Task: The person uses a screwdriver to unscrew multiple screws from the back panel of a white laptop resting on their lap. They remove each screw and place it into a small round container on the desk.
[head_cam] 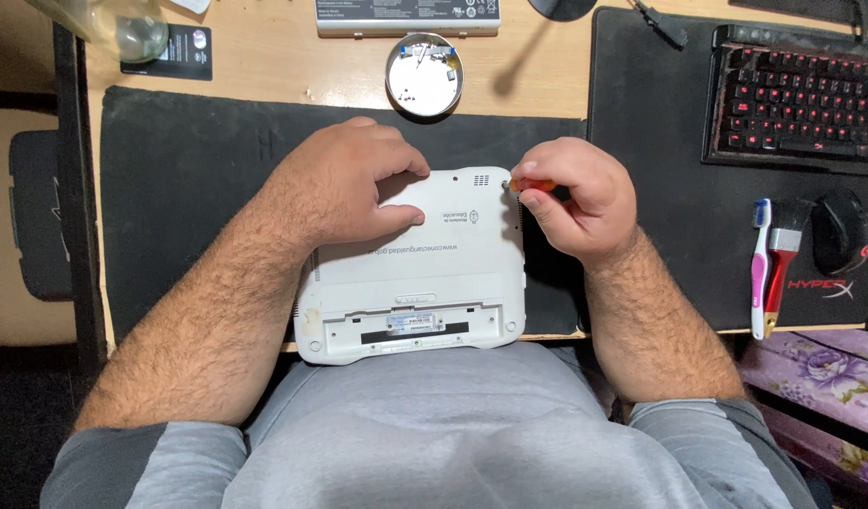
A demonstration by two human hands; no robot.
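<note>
A small white laptop (425,283) lies upside down on a black mat (189,179), its empty battery bay toward me. My left hand (344,184) rests flat on the laptop's underside and presses it down. My right hand (575,198) grips a small orange-handled screwdriver (531,186), whose tip sits at the far right corner of the laptop's base. Most of the screwdriver is hidden inside my fingers.
A round metal tin (425,75) with small screws and parts sits beyond the mat. A grey battery pack (408,16) lies at the far edge. To the right are a red-lit keyboard (797,99), a black mouse (841,231), a toothbrush (759,269) and a red-handled brush (783,259).
</note>
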